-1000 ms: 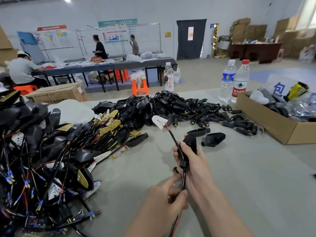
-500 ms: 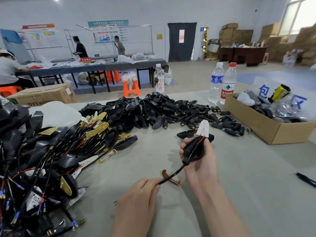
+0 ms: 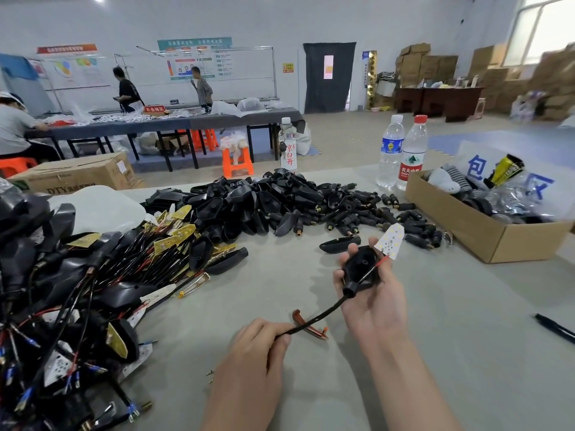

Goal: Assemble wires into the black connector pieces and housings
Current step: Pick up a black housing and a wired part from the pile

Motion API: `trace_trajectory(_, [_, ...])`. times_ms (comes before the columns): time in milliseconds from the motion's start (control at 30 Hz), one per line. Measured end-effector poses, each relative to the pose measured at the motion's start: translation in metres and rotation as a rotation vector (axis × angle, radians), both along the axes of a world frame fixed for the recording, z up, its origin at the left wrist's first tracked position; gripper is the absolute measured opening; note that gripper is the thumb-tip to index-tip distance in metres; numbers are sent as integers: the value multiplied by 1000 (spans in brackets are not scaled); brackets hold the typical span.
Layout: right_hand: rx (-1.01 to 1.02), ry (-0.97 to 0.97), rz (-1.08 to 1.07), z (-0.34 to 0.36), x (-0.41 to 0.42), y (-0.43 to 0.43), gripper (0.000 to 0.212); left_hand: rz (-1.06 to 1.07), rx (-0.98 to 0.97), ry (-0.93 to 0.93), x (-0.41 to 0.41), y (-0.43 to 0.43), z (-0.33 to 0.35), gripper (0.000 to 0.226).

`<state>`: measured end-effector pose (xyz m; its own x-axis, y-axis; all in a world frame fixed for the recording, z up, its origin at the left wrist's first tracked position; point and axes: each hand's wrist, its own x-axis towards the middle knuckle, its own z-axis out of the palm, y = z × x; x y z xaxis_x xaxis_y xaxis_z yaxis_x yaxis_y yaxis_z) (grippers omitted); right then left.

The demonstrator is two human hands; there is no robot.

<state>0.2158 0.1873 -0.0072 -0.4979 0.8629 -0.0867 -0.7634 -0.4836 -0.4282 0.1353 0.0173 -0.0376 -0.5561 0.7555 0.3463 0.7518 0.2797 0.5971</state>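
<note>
My right hand [image 3: 371, 301] holds a black housing [image 3: 361, 269] in its palm, open side up. A black cable [image 3: 317, 320] leaves the housing's narrow end. Its red and black wires run over the housing to a small white LED board [image 3: 390, 242] above my fingertips. My left hand [image 3: 255, 359] pinches the cable's lower end. A heap of loose black housings and connector pieces [image 3: 280, 203] lies beyond. Finished wired assemblies [image 3: 77, 290] pile up at the left.
A small orange clip [image 3: 308, 326] lies on the grey table under the cable. A cardboard box [image 3: 485, 231] of parts stands at the right, two water bottles [image 3: 403, 150] behind it. A black pen [image 3: 555, 328] lies at the far right. People work at tables behind.
The housing turned from upright in my right fist to lying open in my palm. The LED board swung up to the right, and my left hand slid down the cable, away from the right hand.
</note>
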Motion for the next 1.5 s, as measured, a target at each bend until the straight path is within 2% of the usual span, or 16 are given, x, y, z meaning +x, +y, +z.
trace_trajectory(100, [-2, 10, -8, 0, 3, 3, 36, -13, 6, -6, -1, 0, -1, 36])
trace_trajectory(267, [-27, 35, -42, -3, 10, 8, 51, -7, 34, -9, -1, 0, -2, 35])
trace_trajectory(367, [-44, 67, -46, -1, 13, 10, 46, 3, 35, -5, -3, -1, -2, 33])
trace_trajectory(467, [-40, 69, -70, 0, 16, 13, 50, 13, 48, 11, -7, -3, -4, 23])
trace_trajectory(567, [-27, 62, -82, 2, 20, 14, 27, 26, 67, 24, -12, -5, -5, 19])
trace_trajectory(633, [-11, 76, -85, 1, 22, 16, 20, 31, 77, 25, -15, -6, -4, 18])
trace_trajectory(867, [-28, 45, -152, -2, 23, 22, 29, 42, 89, 58, -15, -8, 0, 17])
trace_trajectory(1100, [39, -39, -165, 5, 24, 20, 13, 42, 76, 83, -9, -9, 1, 17])
trace_trajectory(1500, [38, -124, -207, 0, 20, 24, 33, 105, 72, 193, -9, -7, -1, 27])
